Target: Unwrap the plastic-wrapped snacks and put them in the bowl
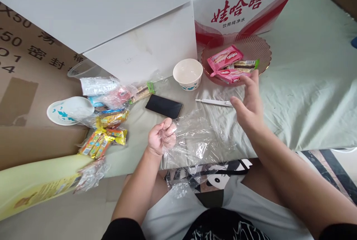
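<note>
My left hand point(164, 136) is closed on a crumpled clear plastic bag point(202, 141), which spreads across the table edge and hangs over my lap. With thumb and fingers apart, my right hand point(249, 102) hovers at the front of a pinkish ribbed glass bowl point(264, 59). Inside the bowl lie pink wafer packets point(225, 57) and a green-ended snack packet point(247, 64). A white pen-like tool point(213, 102) rests just left of my right hand, its end hidden behind my thumb. Beyond my left hand lies a black phone point(164, 106).
A white paper bowl point(187, 74) stands beside the glass bowl. At left are several snack packets point(102, 136), a tipped paper bowl point(69, 110) and a yellow bottle-like container point(39, 182). White boxes point(145, 42) and a red-lettered carton point(240, 9) line the back of the cloth-covered table point(304, 83).
</note>
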Motion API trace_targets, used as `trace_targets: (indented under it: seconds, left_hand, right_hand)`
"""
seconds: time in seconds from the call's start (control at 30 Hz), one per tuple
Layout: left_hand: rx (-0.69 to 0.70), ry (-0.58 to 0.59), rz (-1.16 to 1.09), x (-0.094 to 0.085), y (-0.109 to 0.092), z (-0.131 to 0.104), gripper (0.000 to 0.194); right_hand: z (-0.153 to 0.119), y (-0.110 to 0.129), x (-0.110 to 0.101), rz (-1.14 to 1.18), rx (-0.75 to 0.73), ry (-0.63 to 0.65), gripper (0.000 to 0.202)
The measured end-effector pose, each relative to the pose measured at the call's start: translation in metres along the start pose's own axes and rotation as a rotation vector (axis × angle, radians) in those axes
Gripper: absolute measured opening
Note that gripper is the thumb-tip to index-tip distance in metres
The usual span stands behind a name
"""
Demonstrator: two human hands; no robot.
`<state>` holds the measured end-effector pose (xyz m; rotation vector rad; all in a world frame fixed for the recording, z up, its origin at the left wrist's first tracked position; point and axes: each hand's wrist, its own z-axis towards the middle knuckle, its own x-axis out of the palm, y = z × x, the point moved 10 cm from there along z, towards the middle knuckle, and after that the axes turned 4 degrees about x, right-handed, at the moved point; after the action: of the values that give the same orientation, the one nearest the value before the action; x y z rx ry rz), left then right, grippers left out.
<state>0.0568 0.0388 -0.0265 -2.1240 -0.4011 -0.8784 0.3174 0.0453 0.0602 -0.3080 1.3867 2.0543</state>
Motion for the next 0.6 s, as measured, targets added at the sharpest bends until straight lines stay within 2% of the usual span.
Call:
trace_targets:
  seconds: [0.07,0.1,0.13,0.23,0.27,0.3,0.37,0.43,0.53,0.6]
  left_hand:
    - [-0.007,-0.006,0.008,-0.002,0.001,0.000,0.043]
    - [-0.008,-0.009,0.012,-0.003,0.002,0.000,0.046]
    - [-0.003,-0.007,0.015,-0.004,0.003,0.001,0.050]
    - [0.054,0.058,0.033,0.001,-0.001,0.002,0.069]
    - [0.075,0.081,0.045,0.004,-0.002,0.002,0.073]
    - [0.097,0.089,0.057,0.007,-0.004,0.002,0.074]
    - [0.159,0.056,0.055,0.008,-0.011,0.002,0.071]
    - [0.259,-0.011,0.009,0.006,-0.023,0.001,0.067]
    - [0.420,-0.109,-0.057,-0.004,-0.045,-0.002,0.055]
    - [0.519,-0.184,-0.055,-0.015,-0.059,-0.005,0.048]
  right_hand:
    - [-0.003,0.003,-0.013,0.050,-0.005,-0.135,0.047]
    - [-0.005,0.006,-0.012,0.082,-0.004,-0.151,0.037]
    - [-0.008,0.010,0.000,0.115,-0.006,-0.071,0.027]
    - [-0.023,0.021,0.056,0.155,0.004,0.340,0.015]
    - [-0.029,0.024,0.068,0.138,0.002,0.421,0.016]
    - [-0.033,0.026,0.075,0.114,-0.008,0.449,0.018]
    - [-0.033,0.027,0.075,0.072,-0.020,0.394,0.021]
    - [-0.029,0.024,0.065,0.055,0.010,0.273,0.021]
    - [-0.024,0.011,0.045,0.045,0.158,0.110,0.022]
    - [-0.025,0.000,0.044,0.075,0.294,0.125,0.025]
